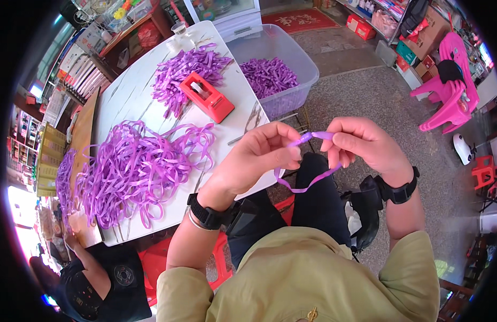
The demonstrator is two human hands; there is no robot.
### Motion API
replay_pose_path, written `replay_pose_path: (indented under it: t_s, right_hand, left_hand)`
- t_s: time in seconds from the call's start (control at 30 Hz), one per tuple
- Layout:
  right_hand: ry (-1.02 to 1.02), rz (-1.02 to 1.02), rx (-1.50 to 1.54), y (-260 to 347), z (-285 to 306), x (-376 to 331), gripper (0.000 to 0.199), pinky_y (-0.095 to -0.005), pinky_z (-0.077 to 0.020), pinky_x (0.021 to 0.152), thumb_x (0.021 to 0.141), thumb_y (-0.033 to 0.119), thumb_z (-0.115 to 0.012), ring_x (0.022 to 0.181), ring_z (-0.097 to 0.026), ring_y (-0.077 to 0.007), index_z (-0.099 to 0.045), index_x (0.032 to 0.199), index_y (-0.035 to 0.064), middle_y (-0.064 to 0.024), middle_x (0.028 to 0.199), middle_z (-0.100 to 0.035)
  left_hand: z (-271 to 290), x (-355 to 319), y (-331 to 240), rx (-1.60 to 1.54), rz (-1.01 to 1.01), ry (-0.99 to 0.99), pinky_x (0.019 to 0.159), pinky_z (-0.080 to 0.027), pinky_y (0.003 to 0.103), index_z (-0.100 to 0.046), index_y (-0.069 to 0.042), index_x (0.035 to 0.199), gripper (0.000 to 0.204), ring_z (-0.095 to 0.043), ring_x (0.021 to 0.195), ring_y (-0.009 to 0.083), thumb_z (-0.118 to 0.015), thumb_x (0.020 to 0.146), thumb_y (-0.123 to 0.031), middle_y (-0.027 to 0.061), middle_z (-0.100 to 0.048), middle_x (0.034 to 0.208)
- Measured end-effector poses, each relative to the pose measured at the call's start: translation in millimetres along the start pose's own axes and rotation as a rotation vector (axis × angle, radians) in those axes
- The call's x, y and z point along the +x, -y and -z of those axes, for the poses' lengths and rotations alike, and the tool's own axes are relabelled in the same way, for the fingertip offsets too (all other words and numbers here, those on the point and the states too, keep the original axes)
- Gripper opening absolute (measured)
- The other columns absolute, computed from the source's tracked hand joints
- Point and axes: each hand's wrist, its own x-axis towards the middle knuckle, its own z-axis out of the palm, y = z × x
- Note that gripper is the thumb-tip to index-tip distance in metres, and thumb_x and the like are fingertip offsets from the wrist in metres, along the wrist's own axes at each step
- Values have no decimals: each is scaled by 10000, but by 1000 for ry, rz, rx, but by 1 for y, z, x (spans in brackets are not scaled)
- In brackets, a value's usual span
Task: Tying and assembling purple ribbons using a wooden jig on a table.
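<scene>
Above my lap, a purple ribbon [307, 189] is stretched between my two hands, with a gathered or knotted spot midway and a loop hanging beneath. My left hand [256, 156] pinches one side of that spot between thumb and fingers. The other side is pinched by my right hand [366, 142]. Left of my hands, a loose heap of long purple ribbons [138, 169] covers the near part of the marble-patterned table [133, 88]. Behind it lies a pile of shorter purple ribbon pieces [186, 72]. A red tape dispenser [219, 107] stands against that pile.
A clear plastic bin [307, 67] partly filled with purple ribbon pieces stands beyond the table's right edge. At lower left sits another person [117, 273] in dark clothing, near more purple ribbon [65, 177]. A pink chair [447, 96] and red stool [484, 172] are at right.
</scene>
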Motion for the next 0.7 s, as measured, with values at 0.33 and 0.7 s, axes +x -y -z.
replay_pose_path:
  t_s: [0.33,0.7]
  right_hand:
    - [-62,38,5,5,-1,0,205,-165,-366,500,893,186,-425,557,-490,-43,-540,844,23,-36,654,-587]
    - [-128,107,82,13,0,5,223,-174,-400,517,908,205,-393,610,-545,-71,-514,955,24,-81,808,-628]
  left_hand:
    - [-3,8,5,282,-36,18,756,-456,248,-475,0,1010,260,-566,867,133,-581,773,6,65,-574,916]
    - [-4,19,42,403,-223,-143,751,-457,232,-498,-3,995,251,-545,825,96,-606,774,-56,29,-551,884]
